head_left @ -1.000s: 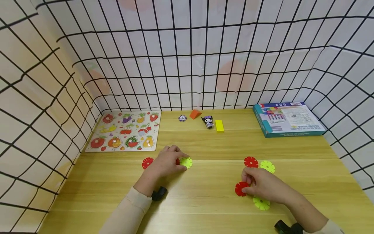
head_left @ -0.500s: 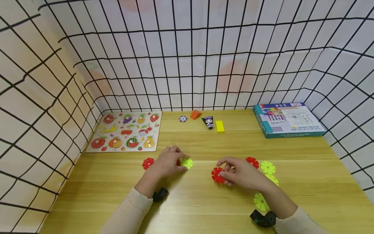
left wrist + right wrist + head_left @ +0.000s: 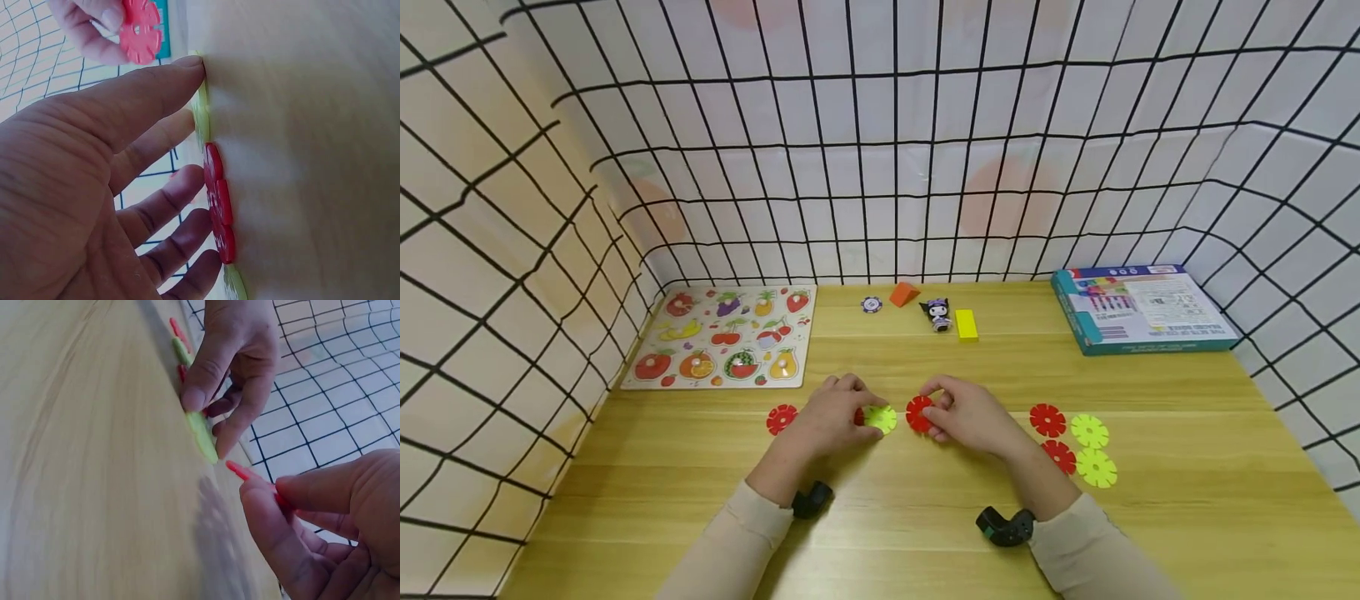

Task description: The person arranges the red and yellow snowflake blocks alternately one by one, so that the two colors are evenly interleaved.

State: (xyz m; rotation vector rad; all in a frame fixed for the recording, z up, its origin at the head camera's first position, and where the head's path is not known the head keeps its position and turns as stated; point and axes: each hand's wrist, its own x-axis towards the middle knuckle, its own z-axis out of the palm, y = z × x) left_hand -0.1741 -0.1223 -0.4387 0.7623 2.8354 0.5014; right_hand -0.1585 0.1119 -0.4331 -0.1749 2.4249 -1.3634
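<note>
A pale wood-grain tabletop (image 3: 910, 533) carries, at 10 o'clock, a fruit puzzle board (image 3: 718, 337). Clockwise around 12 sit a poker chip (image 3: 871, 305), an orange triangular block (image 3: 903, 293), a Kuromi figurine (image 3: 937, 314) and a yellow rectangular block (image 3: 966, 326). At 2 lies a teal-edged printed box (image 3: 1142, 311). At 3, two red snowflake discs (image 3: 1047, 420) and two yellow-green snowflake discs (image 3: 1096, 468) cluster; toward 9, a partly hidden disc row (image 3: 883, 419), red and yellow-green.

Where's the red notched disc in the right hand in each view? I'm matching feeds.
Head: red notched disc, just right of centre, below mid-height.
Left wrist: red notched disc, top, left of centre.
Right wrist: red notched disc, edge-on, right of centre.
Shared landmark: left hand, in all three.
</note>
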